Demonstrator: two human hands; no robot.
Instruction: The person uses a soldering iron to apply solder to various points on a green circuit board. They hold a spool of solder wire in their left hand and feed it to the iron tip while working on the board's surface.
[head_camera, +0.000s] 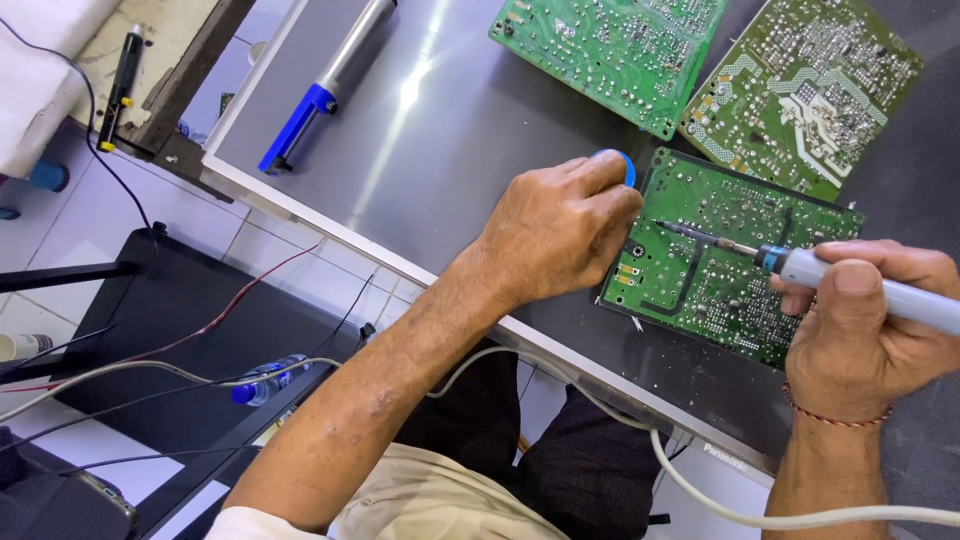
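Note:
A green circuit board (735, 255) lies solder side up on a grey metal panel (440, 130). My left hand (560, 230) rests at the board's left edge, its fingers curled over a small blue round object (622, 163) that is mostly hidden. My right hand (865, 330) grips a grey and blue soldering iron (800, 265). The iron's tip touches the board near its upper middle. A white cable (700, 495) runs from the iron toward the lower right.
Two more green circuit boards (620, 45) (805, 85) lie at the panel's far side. A blue and silver desoldering pump (325, 90) lies at the upper left. Below the panel are a black stand (200, 320), several wires, a plastic bottle (265, 380) and a tiled floor.

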